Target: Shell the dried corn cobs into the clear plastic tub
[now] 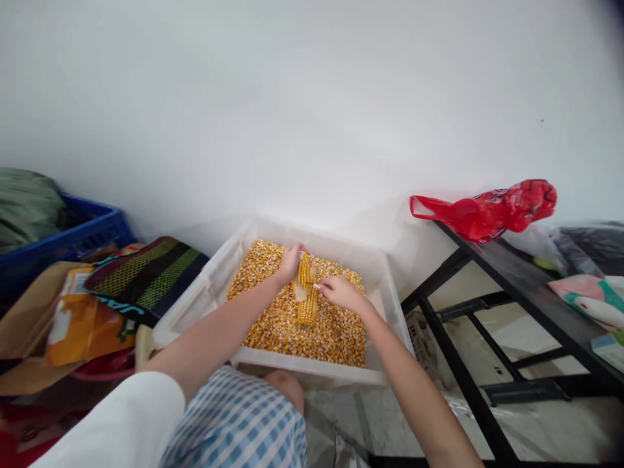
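Observation:
In the middle of the head view, an ear of corn (307, 309) with rows of yellow kernels stands over loose corn kernels (292, 338) in a white plastic tub (312, 359). A pale strip shows along its left side. My left hand (291, 262) is closed around the ear's far end. From the right comes my right hand (342, 294), its fingers pinched on a thin pointed tool (314, 284). The tool's tip meets the kernels at the ear's middle; its exact kind is too small to make out.
Left of the tub are a striped mesh bag (146, 273), an orange carton (88, 325) and a blue crate (63, 244). A black-framed table (517, 273) on the right bears a red plastic bag (502, 208). Behind rises a white wall (312, 117).

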### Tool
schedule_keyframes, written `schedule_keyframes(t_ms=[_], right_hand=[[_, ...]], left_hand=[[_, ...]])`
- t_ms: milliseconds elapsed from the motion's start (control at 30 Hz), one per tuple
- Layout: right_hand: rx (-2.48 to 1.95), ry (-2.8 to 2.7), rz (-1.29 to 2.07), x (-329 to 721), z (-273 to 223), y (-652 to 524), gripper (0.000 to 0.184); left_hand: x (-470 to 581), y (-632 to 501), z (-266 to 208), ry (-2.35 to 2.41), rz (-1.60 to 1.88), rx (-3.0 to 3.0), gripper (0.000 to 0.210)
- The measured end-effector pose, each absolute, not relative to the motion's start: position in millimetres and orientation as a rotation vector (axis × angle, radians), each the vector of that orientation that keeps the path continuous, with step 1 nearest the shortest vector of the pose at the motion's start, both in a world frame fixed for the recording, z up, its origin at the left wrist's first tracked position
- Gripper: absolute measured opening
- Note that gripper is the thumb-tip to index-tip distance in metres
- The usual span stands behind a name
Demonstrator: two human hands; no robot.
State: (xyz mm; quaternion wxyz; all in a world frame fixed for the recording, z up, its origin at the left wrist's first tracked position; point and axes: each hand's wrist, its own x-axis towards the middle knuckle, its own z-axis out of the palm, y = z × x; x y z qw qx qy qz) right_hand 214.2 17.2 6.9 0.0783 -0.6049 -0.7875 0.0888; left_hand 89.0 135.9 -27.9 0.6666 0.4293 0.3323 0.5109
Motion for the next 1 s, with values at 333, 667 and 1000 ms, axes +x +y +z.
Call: schedule_keyframes(t_ms=[333, 667, 1000], right_hand=[[-1.828, -2.375, 0.26, 213, 11, 16, 0.038], [-1.879, -2.358, 0.243, 210, 8, 15, 0.039], [-1.914, -2.392, 0.163, 193, -4, 13, 0.04]], left_hand=[[88, 133, -25, 0.787, 1.139, 0.959, 0.031], [88, 139, -33, 0.781, 1.155, 0.957, 0.032], [88, 138, -40, 0.937, 1.241, 0.922, 0.034]])
